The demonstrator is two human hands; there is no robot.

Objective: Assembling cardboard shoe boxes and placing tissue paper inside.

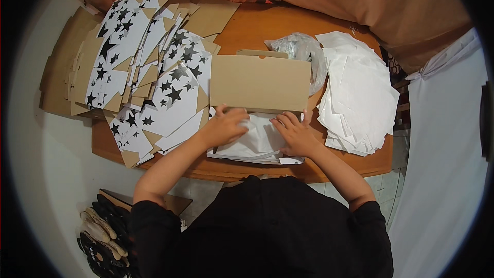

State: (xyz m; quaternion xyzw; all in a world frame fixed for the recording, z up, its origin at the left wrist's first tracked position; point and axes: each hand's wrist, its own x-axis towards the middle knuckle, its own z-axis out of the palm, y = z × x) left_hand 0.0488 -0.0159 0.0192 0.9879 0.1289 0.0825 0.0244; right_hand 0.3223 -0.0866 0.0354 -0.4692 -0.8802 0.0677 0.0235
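A brown cardboard shoe box (pixel 256 160) stands in front of me near the table's front edge, its hinged lid (pixel 261 82) raised at the far side. White wrapping paper (pixel 262 136) fills the inside and hides whatever lies under it. My left hand (pixel 226 124) rests over the left part of the paper, fingers apart and slightly smeared by motion. Over the right part, my right hand (pixel 295 133) touches the paper with its fingers spread. Both hands are just below the raised lid.
Flattened white cartons with black stars (pixel 177 92) are piled at the left, beside and over plain brown cardboard (pixel 211 16). A stack of white paper sheets (pixel 357 92) lies at the right. Behind the lid sits a clear plastic bag (pixel 318 67). Shoes (pixel 103 231) are at the lower left.
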